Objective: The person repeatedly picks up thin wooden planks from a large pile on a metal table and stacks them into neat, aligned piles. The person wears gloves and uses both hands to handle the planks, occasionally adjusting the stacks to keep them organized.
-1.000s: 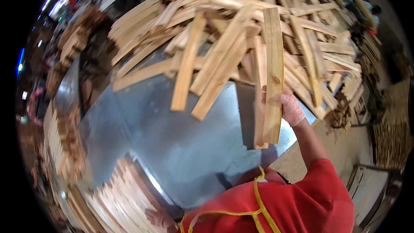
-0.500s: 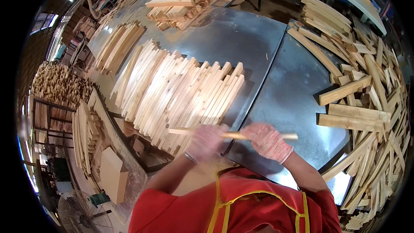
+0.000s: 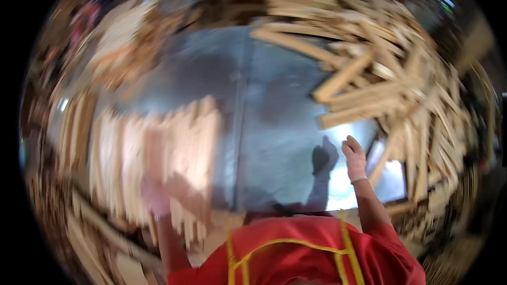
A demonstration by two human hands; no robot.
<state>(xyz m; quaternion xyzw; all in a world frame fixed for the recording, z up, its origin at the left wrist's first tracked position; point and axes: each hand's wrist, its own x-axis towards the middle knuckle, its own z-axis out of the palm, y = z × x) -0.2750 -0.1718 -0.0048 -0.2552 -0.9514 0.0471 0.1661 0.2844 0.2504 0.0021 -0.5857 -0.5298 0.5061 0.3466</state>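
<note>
Smeared by motion, my left gloved hand (image 3: 155, 195) is over the near part of a row of pale wooden strips (image 3: 185, 142) lying side by side on the left. A darker strip reaches forward from that hand, but I cannot tell whether the fingers grip it. My right gloved hand (image 3: 355, 159) hovers above the metal tabletop (image 3: 285, 148) with nothing visible in it, its fingers partly apart. Just beyond it lie loose wooden boards (image 3: 364, 106) at the edge of a jumbled pile.
The heap of wooden pieces (image 3: 422, 100) covers the right side. A stack of strips (image 3: 121, 37) stands at the far left, and a smaller bundle (image 3: 77, 126) lies beside the row. A seam (image 3: 240, 126) runs across the metal top.
The view has swung right. Before, both hands held a thin wooden strip between them; now they are wide apart, the left over the row and the right toward the pile, the right hand off the strip.
</note>
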